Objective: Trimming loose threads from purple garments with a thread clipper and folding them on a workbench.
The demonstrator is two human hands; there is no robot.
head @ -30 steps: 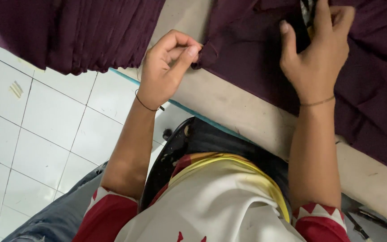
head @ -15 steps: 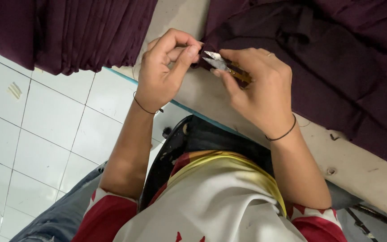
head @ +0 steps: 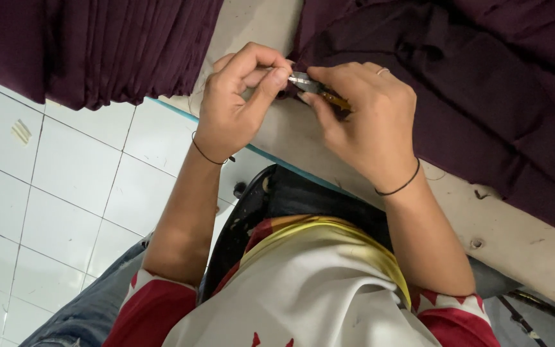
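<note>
My left hand (head: 236,103) pinches the edge of a dark maroon cloth (head: 483,83) between thumb and forefinger, at the table's near edge. My right hand (head: 367,122) holds small thread snips (head: 316,90) with metal blades and a yellowish handle. The blade tips meet the fingertips of my left hand at the pinched edge. The cloth spreads over the table to the right and far side.
More maroon cloth (head: 97,45) hangs in pleats off the table at upper left. The pale wooden table (head: 515,238) runs diagonally. White floor tiles (head: 52,186) lie to the left. A black stool (head: 245,225) sits under me.
My right hand left the cloth at upper right, came back holding the snips, and brought them to my left fingertips. My left hand kept pinching the cloth edge.
</note>
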